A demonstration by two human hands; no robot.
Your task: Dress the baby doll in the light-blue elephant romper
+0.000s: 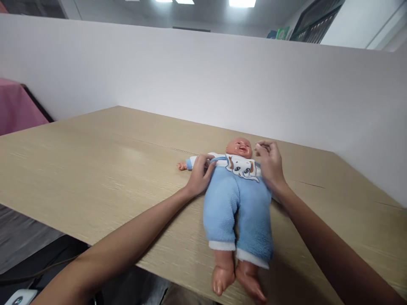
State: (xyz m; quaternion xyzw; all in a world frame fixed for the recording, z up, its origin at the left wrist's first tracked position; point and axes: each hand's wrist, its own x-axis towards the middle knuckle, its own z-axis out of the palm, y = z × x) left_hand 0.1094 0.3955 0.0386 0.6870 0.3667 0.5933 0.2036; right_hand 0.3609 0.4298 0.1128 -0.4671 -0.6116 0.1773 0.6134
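A baby doll point(238, 199) in fluffy blue overalls with a white elephant bib lies on its back on the wooden table point(95, 161), head toward the wall, feet at the near edge. My left hand point(200, 173) pinches the blue shoulder strap at the doll's outstretched arm. At the doll's other shoulder, beside the head, my right hand point(269, 163) has its fingers curled on the clothing; what exactly they grip is hidden.
A white partition wall point(222, 80) runs behind and to the right of the table. A pink cloth-covered surface point(15, 106) stands at the far left. Dark cables and a white device point(20, 296) lie below the table's near edge.
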